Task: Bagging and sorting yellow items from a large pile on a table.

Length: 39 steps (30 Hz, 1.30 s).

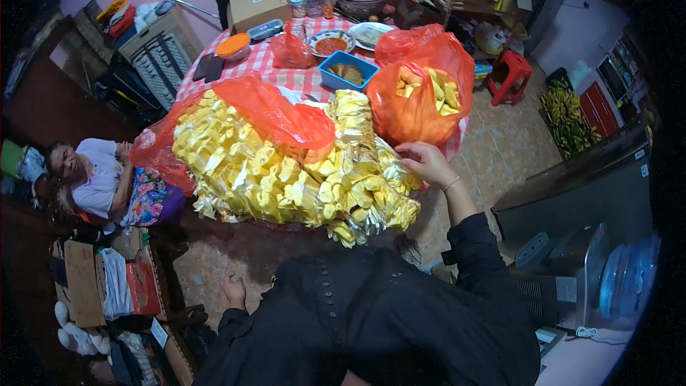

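Note:
A large heap of opened jackfruit flesh [252,171], yellow with pale fibres, lies across the near side of a table. A red plastic bag [273,112] drapes over its upper part. My right hand [423,163] rests at the heap's right end, fingers slightly curled near the yellow flesh; whether it grips any is hard to tell. Just beyond it stands a red bag of yellow pieces [423,102]. My left hand [234,288] hangs low beside my body, away from the table, its fingers loosely curled with nothing visible in them.
On the checked tablecloth [187,83] are a blue plastic tub [348,71], a plate of red sauce [330,43], an orange-lidded container [233,45] and a cardboard box [259,9]. A person [96,177] sits at the left. A red stool [510,76] stands right, beyond the table.

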### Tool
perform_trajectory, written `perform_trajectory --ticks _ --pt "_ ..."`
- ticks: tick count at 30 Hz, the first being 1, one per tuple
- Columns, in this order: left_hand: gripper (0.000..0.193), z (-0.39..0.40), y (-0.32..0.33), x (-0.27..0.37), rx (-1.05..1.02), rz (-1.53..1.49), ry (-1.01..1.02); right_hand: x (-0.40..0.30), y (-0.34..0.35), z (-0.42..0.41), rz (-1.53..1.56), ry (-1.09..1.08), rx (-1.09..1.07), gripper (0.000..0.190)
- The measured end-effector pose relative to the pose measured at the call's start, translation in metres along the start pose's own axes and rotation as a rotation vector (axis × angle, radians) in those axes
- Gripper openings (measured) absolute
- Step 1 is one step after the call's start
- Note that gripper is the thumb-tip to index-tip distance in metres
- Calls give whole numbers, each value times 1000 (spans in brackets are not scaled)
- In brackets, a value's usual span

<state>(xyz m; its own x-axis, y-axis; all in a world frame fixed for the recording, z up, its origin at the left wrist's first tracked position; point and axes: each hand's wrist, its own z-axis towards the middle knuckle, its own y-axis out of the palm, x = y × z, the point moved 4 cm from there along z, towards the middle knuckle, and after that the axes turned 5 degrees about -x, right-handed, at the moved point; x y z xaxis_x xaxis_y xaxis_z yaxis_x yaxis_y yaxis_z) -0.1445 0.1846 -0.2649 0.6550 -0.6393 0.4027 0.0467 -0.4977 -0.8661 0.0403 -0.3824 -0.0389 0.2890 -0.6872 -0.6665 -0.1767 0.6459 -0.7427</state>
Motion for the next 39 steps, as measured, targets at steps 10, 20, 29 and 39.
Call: perform_trajectory --ticks 10,20,29,39 --pt "20 -3 -72 98 390 -426 519 -78 13 52 -41 -404 0 30" --pt "26 -46 -151 348 -3 -172 1275 -122 47 118 -534 -798 176 29" --pt "78 -92 -60 323 499 75 1101 -136 81 108 -335 -693 -392 6" --pt "31 -85 -61 331 335 -36 1001 -163 132 53 -318 -859 -760 18"
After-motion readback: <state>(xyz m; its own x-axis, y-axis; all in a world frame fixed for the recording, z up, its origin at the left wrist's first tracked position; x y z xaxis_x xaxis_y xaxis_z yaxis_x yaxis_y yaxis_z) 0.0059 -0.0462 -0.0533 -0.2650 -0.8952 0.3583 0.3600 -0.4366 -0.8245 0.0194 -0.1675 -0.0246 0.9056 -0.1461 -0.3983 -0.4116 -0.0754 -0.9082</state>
